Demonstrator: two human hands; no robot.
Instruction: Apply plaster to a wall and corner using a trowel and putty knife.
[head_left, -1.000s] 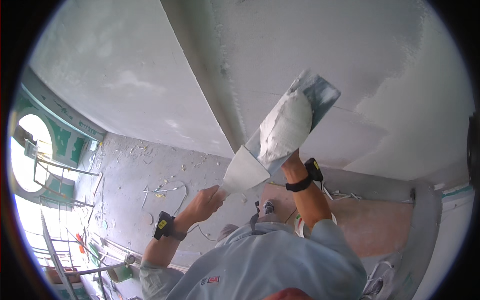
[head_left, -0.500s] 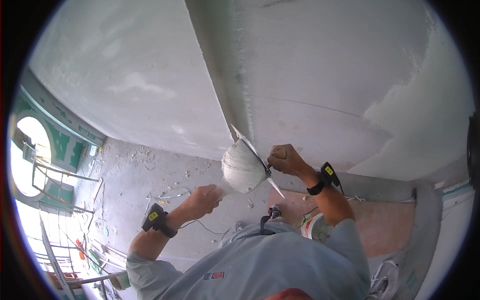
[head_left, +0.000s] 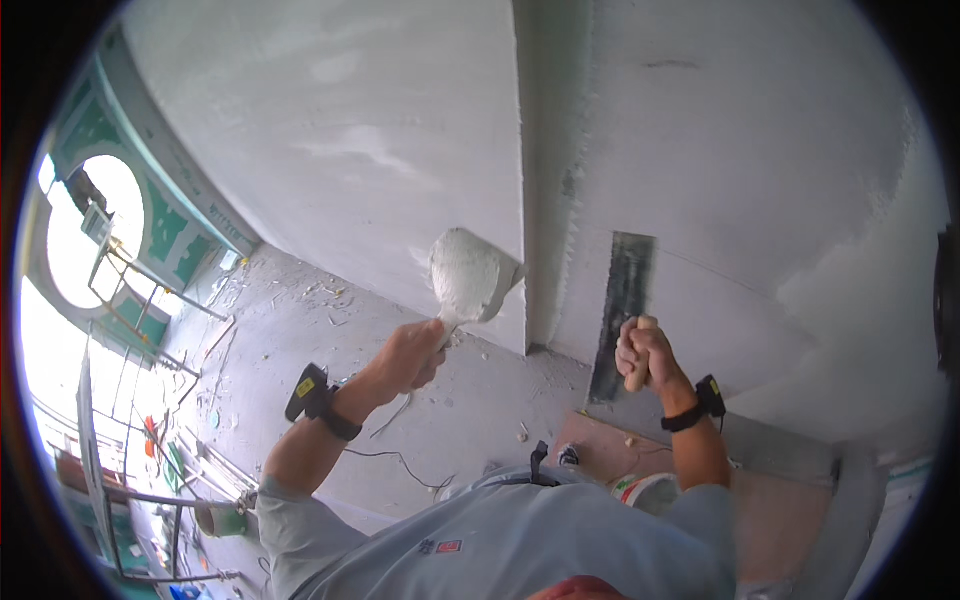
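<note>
My left hand (head_left: 406,358) is closed round the handle of a wide putty knife. A thick heap of off-white plaster (head_left: 466,275) covers its blade, in front of the left wall face (head_left: 340,190). Closed on the wooden grip of a finishing trowel (head_left: 629,275), my right hand (head_left: 648,355) is farther right. The trowel's long grey blade stands nearly upright before the right wall face (head_left: 720,180); I cannot tell whether it touches. Between the two wall faces runs a recessed strip (head_left: 557,170) with a rough plaster edge.
A bucket (head_left: 655,493) and a reddish-brown board (head_left: 780,530) are on the floor close to my body. Metal scaffolding (head_left: 90,440) stands at the left, before a bright round opening (head_left: 120,215). Scraps and a thin cable (head_left: 400,462) lie on the grey floor (head_left: 330,400).
The trowel has come away from the plaster-loaded putty knife and moved right, its blade turning to face the right wall. The putty knife is slightly higher. The view has shifted left.
</note>
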